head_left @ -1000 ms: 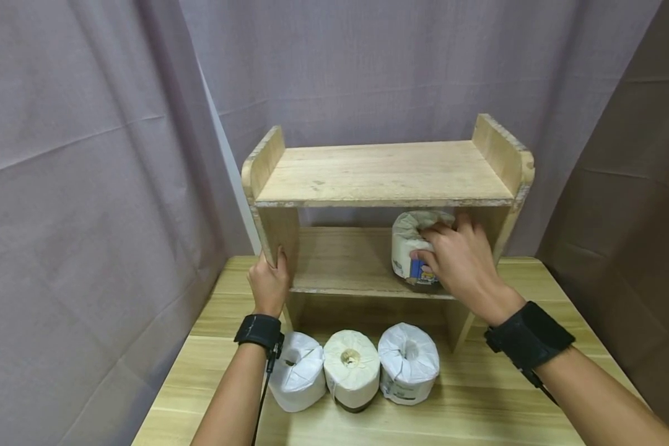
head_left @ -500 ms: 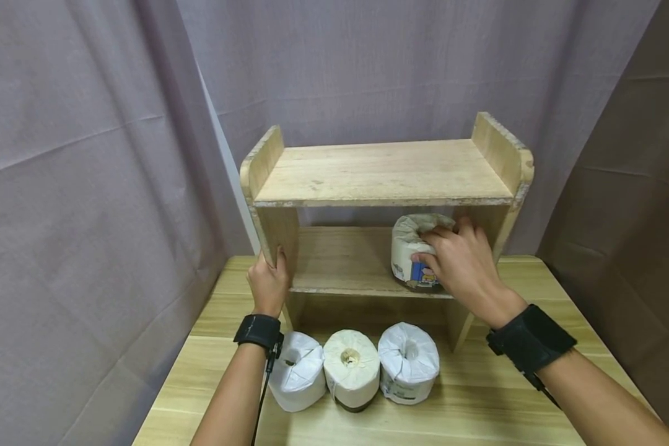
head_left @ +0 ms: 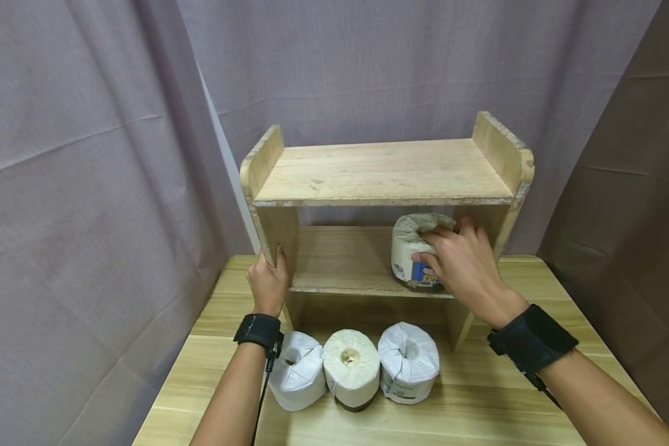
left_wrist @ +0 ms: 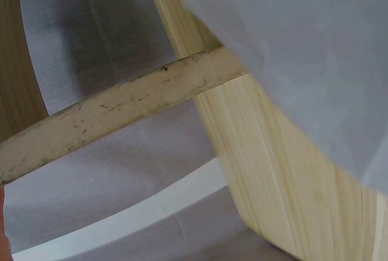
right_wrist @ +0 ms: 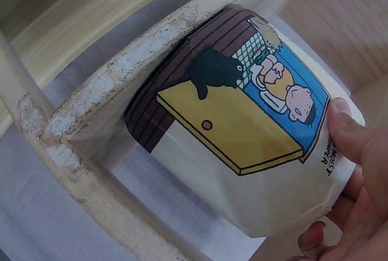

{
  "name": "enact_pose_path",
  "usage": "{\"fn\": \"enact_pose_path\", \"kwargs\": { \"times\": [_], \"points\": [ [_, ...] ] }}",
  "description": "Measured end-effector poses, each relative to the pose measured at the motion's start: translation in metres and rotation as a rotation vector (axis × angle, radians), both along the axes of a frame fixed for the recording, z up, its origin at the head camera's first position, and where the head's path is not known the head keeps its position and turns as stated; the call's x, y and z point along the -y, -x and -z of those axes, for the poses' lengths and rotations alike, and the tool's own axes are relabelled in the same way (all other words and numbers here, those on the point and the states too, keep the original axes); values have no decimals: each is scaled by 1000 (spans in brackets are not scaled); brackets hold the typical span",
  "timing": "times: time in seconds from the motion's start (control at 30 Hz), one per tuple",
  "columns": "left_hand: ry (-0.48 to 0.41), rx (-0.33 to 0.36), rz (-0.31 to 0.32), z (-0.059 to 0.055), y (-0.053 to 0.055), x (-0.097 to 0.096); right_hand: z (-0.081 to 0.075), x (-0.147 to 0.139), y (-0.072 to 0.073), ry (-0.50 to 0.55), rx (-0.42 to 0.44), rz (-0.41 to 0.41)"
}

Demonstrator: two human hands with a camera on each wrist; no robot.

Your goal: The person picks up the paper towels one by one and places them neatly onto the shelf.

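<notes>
- Your right hand [head_left: 468,266] pinches one toilet roll [head_left: 406,251], apparently placed, on the rack [head_left: 379,173]'s middle shelf [head_left: 340,257], right side.
- Your left hand [head_left: 269,285] grips the rack's side.
- Three rolls [head_left: 352,378] on the surface [head_left: 479,402] look unshelved.

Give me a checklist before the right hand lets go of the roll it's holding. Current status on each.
1. Shelf steadied: ok, left hand grips its left side.
2. Roll under control: ok, right hand holds it, thumb on the front.
3. Roll upright at the middle board: ok.
4. Roll's base fully seated: cannot tell, its underside is hidden.
5. Gap between roll and right side panel: cannot tell, the hand covers that side.
6. Three other rolls standing: ok, in a row on the table.
</notes>
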State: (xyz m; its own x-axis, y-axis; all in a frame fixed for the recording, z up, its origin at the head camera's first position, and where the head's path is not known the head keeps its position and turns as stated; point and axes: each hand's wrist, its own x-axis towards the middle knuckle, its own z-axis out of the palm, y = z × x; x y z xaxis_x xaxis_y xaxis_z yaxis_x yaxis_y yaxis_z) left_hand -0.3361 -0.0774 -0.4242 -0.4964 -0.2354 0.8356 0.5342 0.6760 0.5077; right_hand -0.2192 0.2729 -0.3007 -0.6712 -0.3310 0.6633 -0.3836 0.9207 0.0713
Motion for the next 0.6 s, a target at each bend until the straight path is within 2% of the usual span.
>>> {"fn": "enact_pose_path", "kwargs": {
  "times": [0.4, 0.6],
  "points": [
    [-6, -2, 6, -2, -1, -1, 0, -1, -1, -6, -4, 0],
    [-4, -2, -6, -2, -2, -1, -3, -1, -2, -8, 60, 24]
  ]
}}
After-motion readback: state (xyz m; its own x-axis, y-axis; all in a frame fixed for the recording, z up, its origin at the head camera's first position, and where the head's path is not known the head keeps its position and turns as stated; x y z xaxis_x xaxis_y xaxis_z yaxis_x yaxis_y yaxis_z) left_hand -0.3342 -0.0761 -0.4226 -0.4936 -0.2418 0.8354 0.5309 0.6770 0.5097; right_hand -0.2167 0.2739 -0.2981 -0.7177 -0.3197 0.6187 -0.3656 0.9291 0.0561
